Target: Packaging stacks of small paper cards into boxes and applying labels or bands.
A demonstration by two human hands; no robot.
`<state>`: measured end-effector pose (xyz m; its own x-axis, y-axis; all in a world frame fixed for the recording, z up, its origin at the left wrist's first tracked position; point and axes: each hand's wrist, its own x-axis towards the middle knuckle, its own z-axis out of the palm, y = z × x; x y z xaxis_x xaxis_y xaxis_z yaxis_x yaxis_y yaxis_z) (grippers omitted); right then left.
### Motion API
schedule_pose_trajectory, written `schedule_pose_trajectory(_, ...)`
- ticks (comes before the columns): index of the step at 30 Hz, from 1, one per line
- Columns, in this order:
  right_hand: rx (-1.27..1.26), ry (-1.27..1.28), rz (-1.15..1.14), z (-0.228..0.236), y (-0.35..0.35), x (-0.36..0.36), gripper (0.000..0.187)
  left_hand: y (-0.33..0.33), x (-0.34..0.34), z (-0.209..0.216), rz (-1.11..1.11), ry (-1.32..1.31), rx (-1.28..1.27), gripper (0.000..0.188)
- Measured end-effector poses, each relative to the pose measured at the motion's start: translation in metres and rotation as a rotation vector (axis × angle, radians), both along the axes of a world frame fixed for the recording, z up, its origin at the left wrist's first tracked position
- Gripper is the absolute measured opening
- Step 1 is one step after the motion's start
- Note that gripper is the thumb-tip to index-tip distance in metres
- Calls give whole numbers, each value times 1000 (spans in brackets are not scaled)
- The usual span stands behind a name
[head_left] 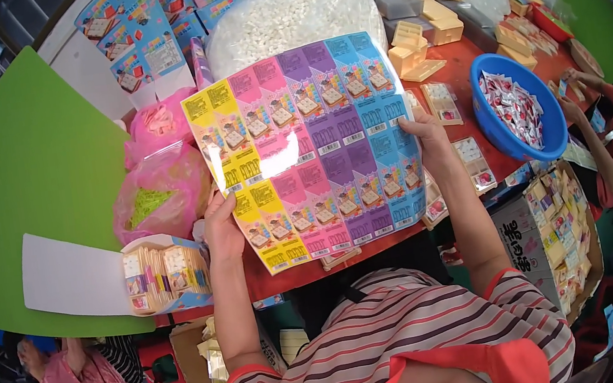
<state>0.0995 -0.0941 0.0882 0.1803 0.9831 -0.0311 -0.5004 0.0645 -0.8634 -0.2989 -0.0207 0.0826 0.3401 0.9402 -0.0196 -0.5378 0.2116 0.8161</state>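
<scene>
Stripy shirt (386,328) is closest, then comes the red table (458,63), and above its edge a big shiny sheet (313,152), pinched at its sides by the left hand's (223,229) and right hand's (432,145) fingers, might rip if they pull too hard.

My left forearm (235,309) and my right forearm (478,219) reach forward, bare and well apart. My left hand (222,228) is closed in a pinch, its thumb (226,207) on top. My right hand (431,141), which is placed farther forward, pinches in the same manner.
</scene>
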Motion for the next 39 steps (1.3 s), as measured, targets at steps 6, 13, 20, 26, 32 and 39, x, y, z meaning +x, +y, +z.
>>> schedule_pose_trajectory(6,-141,82,-15,-13,-3,1,20,-4,3,-4,30,-159,-120,38)
schedule_pose_trajectory(13,61,-126,-212,16,-12,-31,43,-15,-2,1,23,-127,-73,28)
schedule_pose_trajectory(20,144,-572,-362,24,-28,-25,22,-8,6,4,149,-106,7,30)
schedule_pose_trajectory(26,262,-970,-316,7,-71,20,40,-14,31,-5,65,-87,-67,29)
schedule_pose_trajectory(32,556,-1131,-448,19,-90,22,22,87,85,-79,-330,-138,214,45)
schedule_pose_trajectory(39,607,-1438,-964,52,-166,54,8,42,202,-30,-534,74,626,49)
